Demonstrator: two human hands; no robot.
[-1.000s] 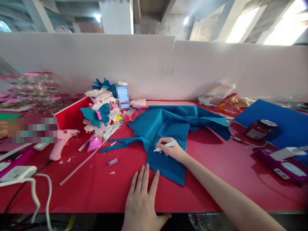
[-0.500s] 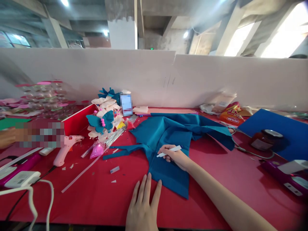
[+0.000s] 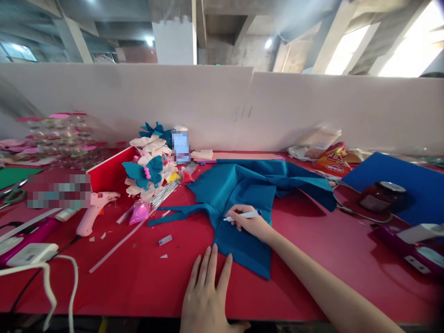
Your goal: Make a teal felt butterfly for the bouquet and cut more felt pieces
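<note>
A marker pen [image 3: 247, 214] with a white barrel and dark blue end is gripped by my right hand [image 3: 248, 224]. Its tip points left, at or just above a sheet of teal fabric [image 3: 246, 247]. The fabric's near part is spread fairly flat, while the far part [image 3: 294, 178] is crumpled and folded. Cut strips [image 3: 180, 215] trail from its left side. My left hand [image 3: 207, 291] lies flat with fingers spread on the red table [image 3: 138, 286], its fingertips at the fabric's lower left edge.
On the left are a pink glue gun [image 3: 92, 212], scissors [image 3: 14, 196] and a white charger [image 3: 33, 254] with cables. Fabric flowers [image 3: 147, 173] and a phone [image 3: 181, 147] stand behind. To the right are a jar [image 3: 381, 196], a blue board [image 3: 391, 171] and a purple power strip [image 3: 412, 249].
The pen in my right hand has swung to lie flatter, with its tip a little higher and further left. A hand at the far left has gone from view, leaving scissors visible.
</note>
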